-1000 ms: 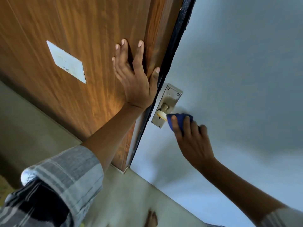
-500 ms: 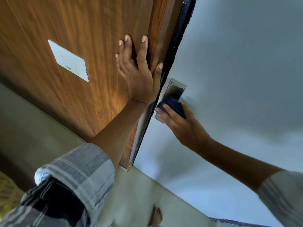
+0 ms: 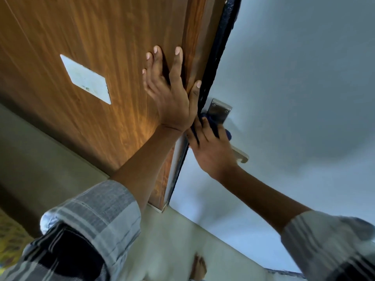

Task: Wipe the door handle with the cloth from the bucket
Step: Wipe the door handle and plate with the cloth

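While the door handle (image 3: 240, 156) is largely covered by the right hand (image 3: 213, 153), only its metal lever tip is seen, projecting just beyond the knuckles. The dark blue cloth (image 3: 215, 126) is clamped under the right hand's fingers and pressed against the lower part of the metal backplate (image 3: 220, 110), directly above the handle. The left hand (image 3: 170, 98) is laid flat, fingers spread, on the wooden door (image 3: 101, 57) on the other side of the black door edge (image 3: 219, 57) from the handle; its thumb rests along that edge, touching the cloth hand's fingertips. Both forearms cross the approach to the handle, so little free room remains around it. A white rectangular plate (image 3: 86, 79) is fixed on the wooden face, well apart from the handle. A smooth pale grey panel (image 3: 304, 78) extends unobstructed past the handle. Below the handle, a light floor (image 3: 166, 250) and a bare foot (image 3: 199, 267) are seen.
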